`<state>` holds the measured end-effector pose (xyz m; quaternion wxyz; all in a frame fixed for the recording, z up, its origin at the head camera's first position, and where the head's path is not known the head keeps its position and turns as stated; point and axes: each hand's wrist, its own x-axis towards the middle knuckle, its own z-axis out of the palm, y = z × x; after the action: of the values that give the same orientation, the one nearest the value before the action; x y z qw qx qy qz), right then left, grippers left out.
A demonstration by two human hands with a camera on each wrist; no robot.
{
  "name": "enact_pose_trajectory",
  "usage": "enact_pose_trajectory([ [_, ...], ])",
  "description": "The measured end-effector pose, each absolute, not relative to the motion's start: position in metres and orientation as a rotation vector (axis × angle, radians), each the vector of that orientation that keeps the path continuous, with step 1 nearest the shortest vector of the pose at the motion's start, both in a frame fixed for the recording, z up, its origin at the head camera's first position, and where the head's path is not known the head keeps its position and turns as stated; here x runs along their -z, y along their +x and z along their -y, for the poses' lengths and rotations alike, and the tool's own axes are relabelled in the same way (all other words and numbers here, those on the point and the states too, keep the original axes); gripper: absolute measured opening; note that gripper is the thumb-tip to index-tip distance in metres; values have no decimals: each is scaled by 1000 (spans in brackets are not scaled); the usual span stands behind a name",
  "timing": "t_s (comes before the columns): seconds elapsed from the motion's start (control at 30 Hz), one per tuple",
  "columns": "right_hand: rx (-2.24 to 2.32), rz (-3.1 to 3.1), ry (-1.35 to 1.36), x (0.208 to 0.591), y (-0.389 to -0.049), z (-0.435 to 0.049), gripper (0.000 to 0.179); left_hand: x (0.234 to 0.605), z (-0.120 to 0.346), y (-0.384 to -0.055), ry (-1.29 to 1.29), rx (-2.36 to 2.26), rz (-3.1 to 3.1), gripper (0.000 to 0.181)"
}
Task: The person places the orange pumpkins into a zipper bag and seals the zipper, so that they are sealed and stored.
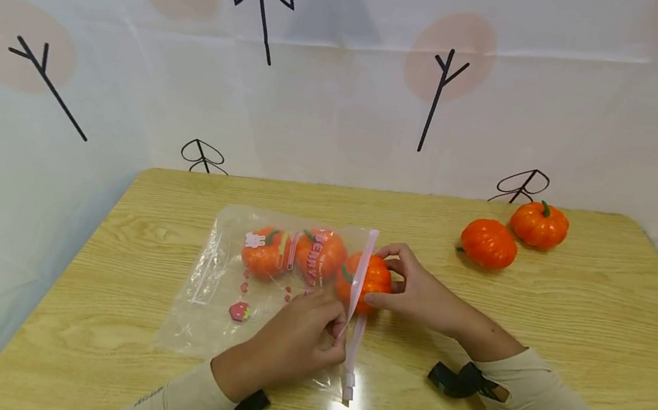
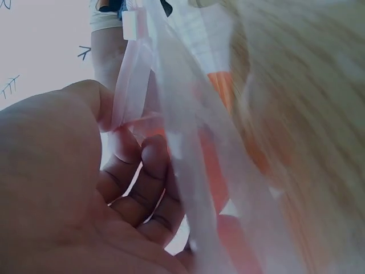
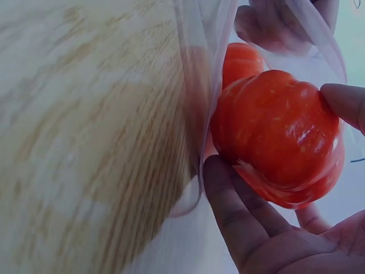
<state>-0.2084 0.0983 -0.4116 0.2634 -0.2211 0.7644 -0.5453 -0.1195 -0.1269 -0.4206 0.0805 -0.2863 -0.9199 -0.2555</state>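
A clear zip bag (image 1: 188, 319) with a pink edge and printed pictures lies on the table. Two small orange pumpkins, one to the left (image 1: 263, 263) and one nearer the mouth (image 1: 323, 258), show through its plastic. My left hand (image 1: 298, 330) pinches the bag's pink edge between thumb and finger; the white slider (image 2: 134, 24) appears in the left wrist view. At the bag's mouth my right hand (image 1: 428, 295) grips a third pumpkin (image 3: 279, 131), thumb on one side and fingers on the other. This pumpkin is partly inside the opening, its left part behind the plastic.
Two more orange pumpkins, one on its side (image 1: 488, 244) and one upright (image 1: 539, 226), sit at the back right of the wooden table (image 1: 579, 312). A pale cloth (image 1: 330, 118) with printed plants hangs behind the table.
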Motion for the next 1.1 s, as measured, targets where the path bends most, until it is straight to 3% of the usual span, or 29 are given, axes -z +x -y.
enact_pose_trajectory([
  [1.1, 1407, -2122, -670, 415, -210, -99, 66, 421, 127, -121, -955, 786, 2725, 18],
])
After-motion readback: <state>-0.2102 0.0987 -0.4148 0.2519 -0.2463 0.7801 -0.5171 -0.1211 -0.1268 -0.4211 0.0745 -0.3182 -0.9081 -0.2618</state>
